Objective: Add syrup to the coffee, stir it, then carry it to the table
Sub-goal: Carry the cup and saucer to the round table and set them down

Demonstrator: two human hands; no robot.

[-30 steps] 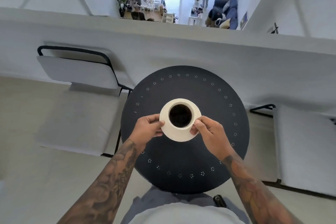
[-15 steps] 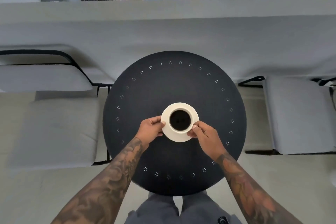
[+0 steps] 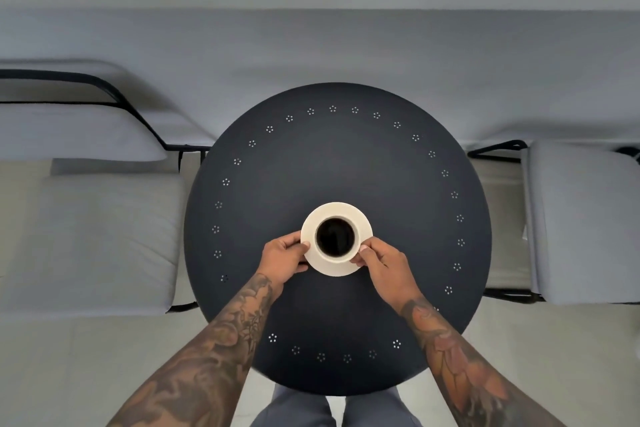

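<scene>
**Coffee's over the round worktop, both grips on the saucer**

So here's where we are: we've got the white saucer [image 3: 360,218] pinched on both sides. Our left hand [image 3: 282,258] has its grip clamped on the saucer's left edge, thumb on top of the rim, and our right hand [image 3: 386,265] grasps the near-right edge the same way. The cup [image 3: 335,237] sits in the middle of the saucer, full of black coffee [image 3: 335,236].

The saucer is over the dark round worktop [image 3: 311,163], just nearer to us than its centre. We honestly can't tell if it's touching the worktop or held just above it.

Around the worktop: a pale cushioned chair [image 3: 86,236] with a black frame to its left, another pale chair [image 3: 585,222] to its right, and a grey wall [image 3: 311,28] right behind it.
</scene>
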